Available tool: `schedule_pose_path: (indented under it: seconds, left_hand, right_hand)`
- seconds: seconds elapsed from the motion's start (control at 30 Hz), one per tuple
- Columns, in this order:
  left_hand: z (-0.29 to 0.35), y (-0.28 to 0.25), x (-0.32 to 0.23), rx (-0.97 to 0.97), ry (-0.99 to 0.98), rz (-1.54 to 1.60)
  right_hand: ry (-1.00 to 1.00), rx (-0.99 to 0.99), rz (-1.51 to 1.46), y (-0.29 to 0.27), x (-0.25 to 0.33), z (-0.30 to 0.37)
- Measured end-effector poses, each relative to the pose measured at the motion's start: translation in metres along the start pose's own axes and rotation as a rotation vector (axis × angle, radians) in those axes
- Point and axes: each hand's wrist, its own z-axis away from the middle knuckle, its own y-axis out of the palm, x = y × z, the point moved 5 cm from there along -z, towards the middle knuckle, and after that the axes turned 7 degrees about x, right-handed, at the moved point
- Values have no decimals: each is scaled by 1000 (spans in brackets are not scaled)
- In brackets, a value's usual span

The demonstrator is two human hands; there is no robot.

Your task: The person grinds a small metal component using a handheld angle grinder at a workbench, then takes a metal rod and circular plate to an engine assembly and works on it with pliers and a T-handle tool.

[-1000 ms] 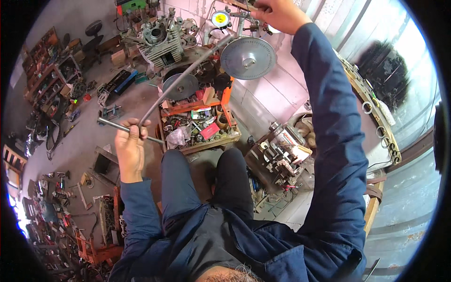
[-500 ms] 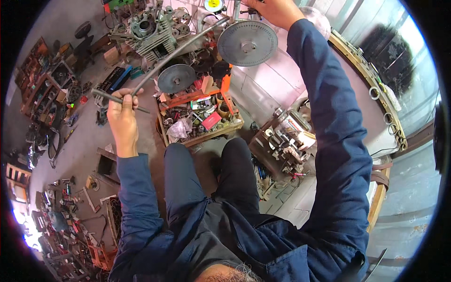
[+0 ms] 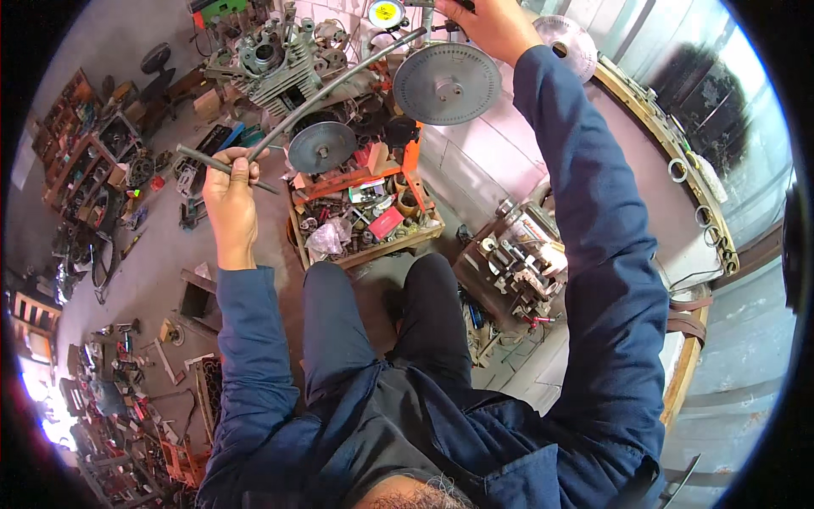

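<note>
My left hand (image 3: pixel 231 193) is closed round the crossbar of a long steel T-handle bar (image 3: pixel 339 86). The bar slants up to the right, its far end close to the rim of a grey indexing disc (image 3: pixel 449 85) with holes round its edge. Higher up, my right hand (image 3: pixel 496 27) is by a dial gauge (image 3: pixel 387 13) and a small dark clamp (image 3: pixel 449 27). Its fingers look bent together at the picture's upper edge, where what they grip is partly cut off. A second, smaller disc (image 3: pixel 322 148) lies beneath the bar.
A finned engine block (image 3: pixel 284 72) stands behind the bar. Below the discs, a wooden crate (image 3: pixel 386 242) holds mixed parts. A small machine (image 3: pixel 517 254) is right of my knees. Several tools and scrap parts (image 3: pixel 127 390) cover the floor at left. A disc (image 3: pixel 566 47) is beyond my right wrist.
My left hand has shifted slightly up and to the right with the T-handle bar, whose far end now reaches a little farther right. The whole view has tilted slightly; my right hand stays by the gauge.
</note>
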Motion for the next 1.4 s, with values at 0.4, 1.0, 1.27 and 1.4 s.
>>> schedule_pose_path:
  seconds: [0.4,1.0,1.27,1.4]
  left_hand:
    - [-9,0,4,37,-13,24]
    - [-109,-25,50,232,-419,297]
    - [-103,-22,68,139,-173,250]
    - [-97,-13,55,-17,-2,83]
  right_hand:
    - [88,24,-46,1,4,4]
    - [131,13,-16,5,1,4]
    - [46,-62,26,7,-1,5]
    - [55,-72,30,8,-9,6]
